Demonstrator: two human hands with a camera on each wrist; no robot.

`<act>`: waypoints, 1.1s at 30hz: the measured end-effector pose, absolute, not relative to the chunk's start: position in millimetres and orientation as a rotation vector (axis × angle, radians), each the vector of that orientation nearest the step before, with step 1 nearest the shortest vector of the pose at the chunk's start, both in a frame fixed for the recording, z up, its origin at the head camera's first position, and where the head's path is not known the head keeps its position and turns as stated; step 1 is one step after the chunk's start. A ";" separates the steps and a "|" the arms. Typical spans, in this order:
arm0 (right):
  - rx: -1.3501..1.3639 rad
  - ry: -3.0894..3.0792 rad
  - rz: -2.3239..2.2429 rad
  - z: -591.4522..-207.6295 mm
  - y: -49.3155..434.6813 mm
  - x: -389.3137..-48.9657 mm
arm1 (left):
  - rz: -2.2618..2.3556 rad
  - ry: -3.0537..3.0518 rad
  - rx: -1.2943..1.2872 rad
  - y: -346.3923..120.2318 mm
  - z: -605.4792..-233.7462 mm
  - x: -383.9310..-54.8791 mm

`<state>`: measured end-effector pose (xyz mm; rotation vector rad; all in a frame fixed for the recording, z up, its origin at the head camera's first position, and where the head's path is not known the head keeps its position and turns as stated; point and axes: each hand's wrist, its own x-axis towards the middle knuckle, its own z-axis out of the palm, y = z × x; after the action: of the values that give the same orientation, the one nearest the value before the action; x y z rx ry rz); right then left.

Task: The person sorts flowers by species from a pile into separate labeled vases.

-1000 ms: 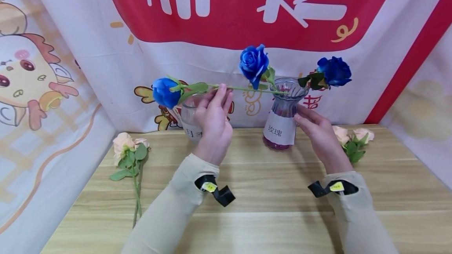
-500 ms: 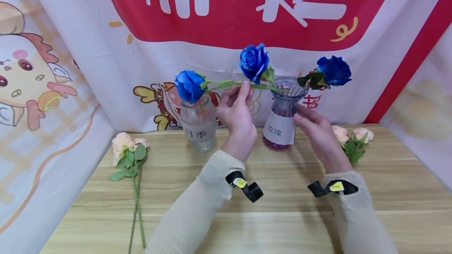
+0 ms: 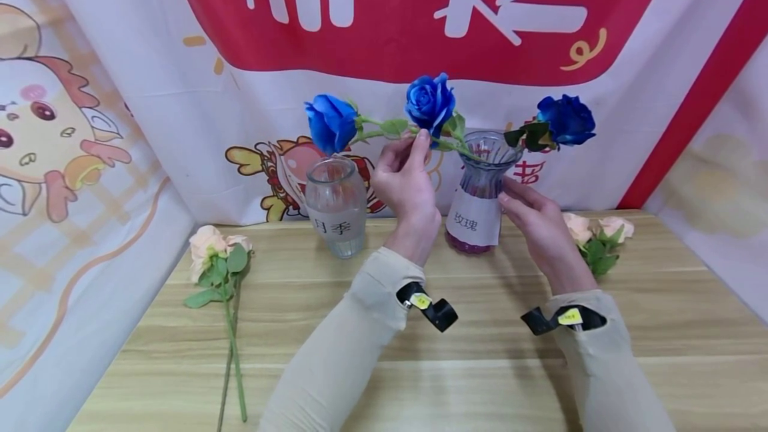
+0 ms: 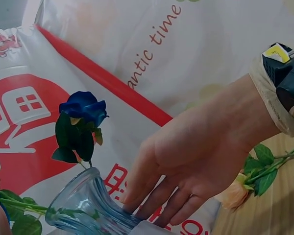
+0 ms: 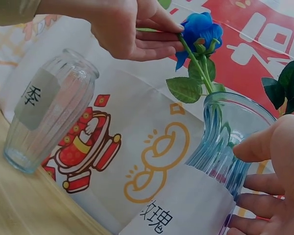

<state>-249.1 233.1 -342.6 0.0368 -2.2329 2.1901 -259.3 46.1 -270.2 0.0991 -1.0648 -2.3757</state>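
Observation:
My left hand (image 3: 408, 182) pinches the green stem of a blue rose (image 3: 332, 123), which lies slanted with its bloom to the left. The stem's lower end reaches into the mouth of a bluish, flared glass vase (image 3: 483, 182) with a paper label and purple base. At that vase's right side, my right hand (image 3: 543, 235) holds it, thumb in front and fingers behind. Two more blue roses stand in the vase: one bloom (image 3: 429, 102) leans left, the other bloom (image 3: 567, 120) leans right. In the right wrist view, my left fingertips (image 5: 174, 46) meet the stem.
A clear ribbed glass vase (image 3: 337, 212) with a label stands left of my left hand. Pale pink roses (image 3: 210, 252) lie on the table (image 3: 480, 365) at left. More pink roses (image 3: 600, 239) lie behind my right hand. A printed cloth (image 3: 384, 52) hangs behind.
My left hand has moved right with the blue rose, and its bloom has risen, tilting the stem down into the bluish vase. The right hand stays on the vase.

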 end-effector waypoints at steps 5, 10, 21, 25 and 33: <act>0.020 -2.240 2.187 -342.3 232.3 -248.6 | -2.357 -1.113 0.102 53.1 -270.3 -261.3; -0.001 -2.252 2.184 -342.4 232.0 -248.7 | -2.357 -1.175 0.121 61.5 -271.3 -260.4; -0.010 -2.256 2.157 -344.5 231.1 -249.4 | -2.109 -1.474 0.091 83.4 -289.9 -271.5; -0.009 -2.266 2.136 -345.8 229.3 -250.3 | -1.982 -1.608 0.153 90.4 -298.5 -273.0; -0.035 -2.301 2.109 -343.6 230.2 -248.9 | -2.190 -1.573 0.203 98.0 -304.8 -276.6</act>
<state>-248.9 230.2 -343.6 -0.0351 -2.3011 2.1092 -276.6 98.0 -304.8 0.2031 -1.5725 -2.1895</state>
